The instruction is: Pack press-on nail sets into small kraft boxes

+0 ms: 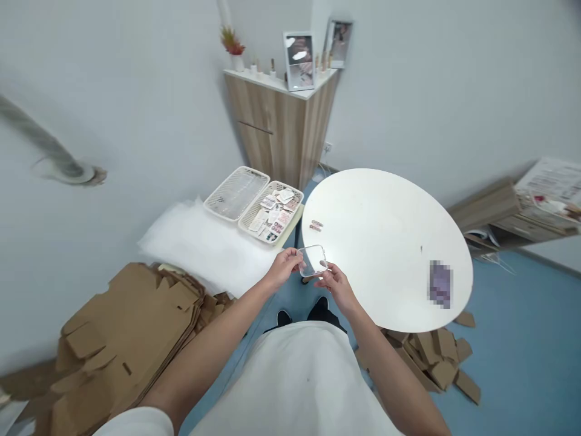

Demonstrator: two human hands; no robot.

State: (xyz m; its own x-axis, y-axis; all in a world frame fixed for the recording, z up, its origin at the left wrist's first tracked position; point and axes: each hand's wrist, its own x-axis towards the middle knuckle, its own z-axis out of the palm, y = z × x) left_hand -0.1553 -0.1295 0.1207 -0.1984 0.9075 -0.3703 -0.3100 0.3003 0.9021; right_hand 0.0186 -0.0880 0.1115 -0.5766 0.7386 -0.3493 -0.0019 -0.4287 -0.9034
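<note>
We pinch the clear plastic case [313, 261] by its edges, left hand [285, 266] and right hand [334, 283]; it looks light, stiff, slippery.

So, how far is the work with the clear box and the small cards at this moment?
Done: hard to tell; two small cards lie on the round white table. In hand: the left hand and right hand hold one clear plastic box at the table's edge; whether it is filled I cannot tell. Left: one basket holds many cards, the basket beside it looks empty, and flat cardboard is stacked unfolded.
</note>
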